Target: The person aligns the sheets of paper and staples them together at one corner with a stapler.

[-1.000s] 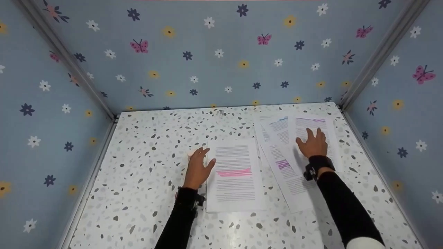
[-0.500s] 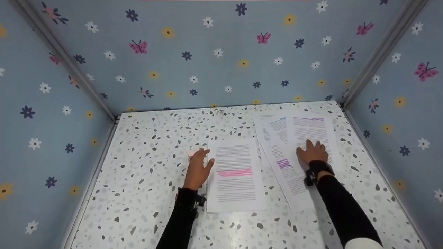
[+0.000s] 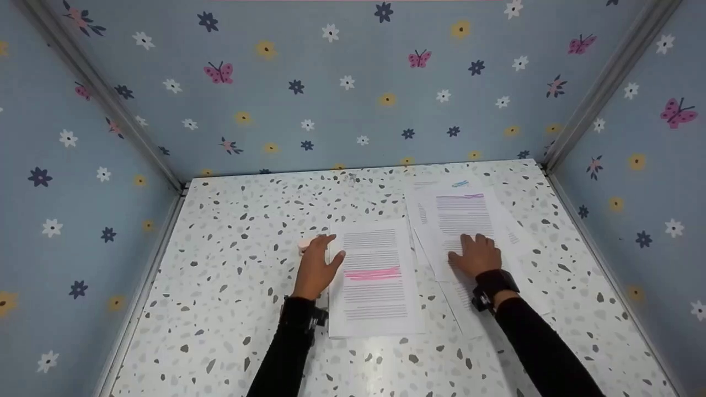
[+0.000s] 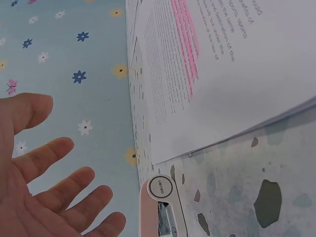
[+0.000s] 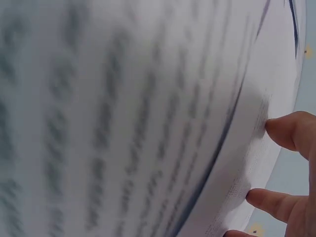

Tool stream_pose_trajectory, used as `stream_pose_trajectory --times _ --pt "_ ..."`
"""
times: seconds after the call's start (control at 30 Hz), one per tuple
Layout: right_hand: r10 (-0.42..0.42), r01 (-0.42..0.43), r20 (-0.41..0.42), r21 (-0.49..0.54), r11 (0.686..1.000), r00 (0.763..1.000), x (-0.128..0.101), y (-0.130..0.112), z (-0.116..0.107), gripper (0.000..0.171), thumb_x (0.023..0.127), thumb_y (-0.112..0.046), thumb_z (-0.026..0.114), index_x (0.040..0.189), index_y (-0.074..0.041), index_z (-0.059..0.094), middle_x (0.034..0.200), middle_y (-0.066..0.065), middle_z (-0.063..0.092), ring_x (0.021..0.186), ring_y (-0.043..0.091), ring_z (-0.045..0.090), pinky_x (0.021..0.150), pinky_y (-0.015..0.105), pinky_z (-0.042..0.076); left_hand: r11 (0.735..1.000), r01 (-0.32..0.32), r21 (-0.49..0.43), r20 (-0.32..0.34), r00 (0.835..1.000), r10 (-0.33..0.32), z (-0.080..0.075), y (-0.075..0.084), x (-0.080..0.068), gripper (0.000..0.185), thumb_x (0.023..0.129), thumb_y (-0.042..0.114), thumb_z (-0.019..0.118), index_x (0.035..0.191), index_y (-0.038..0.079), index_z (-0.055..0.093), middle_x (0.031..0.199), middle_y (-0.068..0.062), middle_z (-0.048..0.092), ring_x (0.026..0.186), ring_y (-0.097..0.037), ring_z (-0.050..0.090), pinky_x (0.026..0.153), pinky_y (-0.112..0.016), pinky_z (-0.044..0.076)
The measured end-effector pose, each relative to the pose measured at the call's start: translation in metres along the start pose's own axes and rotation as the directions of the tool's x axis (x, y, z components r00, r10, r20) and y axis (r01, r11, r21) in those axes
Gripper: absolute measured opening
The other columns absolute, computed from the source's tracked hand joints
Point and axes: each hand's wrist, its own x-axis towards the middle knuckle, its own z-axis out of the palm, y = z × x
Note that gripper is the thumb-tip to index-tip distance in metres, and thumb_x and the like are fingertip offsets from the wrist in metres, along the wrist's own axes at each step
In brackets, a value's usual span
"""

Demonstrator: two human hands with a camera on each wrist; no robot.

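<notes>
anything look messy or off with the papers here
Yes, the pile of sheets by the right hand looks askew: they overlap at different angles, with edges sticking out around the purple-marked top sheet. The pink-marked sheet beside the left hand lies straighter. No spill or tear shows.

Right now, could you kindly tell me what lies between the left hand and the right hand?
In the head view, the pink-highlighted sheet lies between the left hand and the right hand, then the left edges of the overlapping papers.
</notes>
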Motion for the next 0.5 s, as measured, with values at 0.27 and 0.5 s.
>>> stream_pose_trajectory --times 0.27,0.5 --pt "-0.045 0.045 0.001 -0.065 0.997 0.999 -0.027 -0.008 0.0 0.059 0.088 -0.042 0.069 0.127 0.001 0.062 0.122 0.032 0.058 0.106 0.052 0.054 0.081 0.067 0.046 0.999 -0.008 0.042 0.011 1.0 0.008 0.007 0.012 0.004 0.056 0.096 0.034 0.072 0.143 0.008 0.056 0.149 -0.021 0.048 0.14 -0.037 0.043 0.112 -0.052 0.036" --pt "-0.031 0.032 0.016 -0.07 0.997 0.999 -0.029 -0.01 -0.001 0.061 0.087 -0.045 0.069 0.129 0.0 0.062 0.122 0.03 0.06 0.107 0.051 0.056 0.083 0.065 0.046 0.998 -0.034 0.061 0.018 0.999 0.033 0.019 0.031 0.012 0.055 0.096 0.034 0.071 0.142 0.009 0.057 0.147 -0.017 0.051 0.137 -0.034 0.046 0.11 -0.05 0.038"
